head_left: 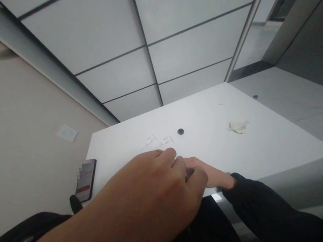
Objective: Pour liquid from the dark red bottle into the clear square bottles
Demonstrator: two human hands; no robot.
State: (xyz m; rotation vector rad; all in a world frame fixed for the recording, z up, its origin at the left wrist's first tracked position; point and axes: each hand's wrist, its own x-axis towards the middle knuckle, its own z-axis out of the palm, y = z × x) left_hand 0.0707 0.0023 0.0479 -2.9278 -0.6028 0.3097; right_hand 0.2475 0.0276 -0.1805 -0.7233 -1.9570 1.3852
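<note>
My left hand (166, 187) is in the foreground above the near edge of the white table (205, 110), its fingers curled and its thumb pressed in. My right hand (210, 171) reaches in from the right, partly behind the left one, and the two meet. Its fingers are mostly hidden. A sliver of something dark shows between the left thumb and fingers, too little to name. Just beyond the hands lie two small whitish, translucent pieces (167, 140) with thin stems. A small dark round disc (180, 131) sits a little farther off.
A crumpled cream scrap (238, 127) lies on the table's right part. A phone (87, 179) with a lit screen is at the left edge. White panelled doors (110, 35) stand behind, with a wall socket (67, 133) at left. Another dark round object (255, 97) is on the floor.
</note>
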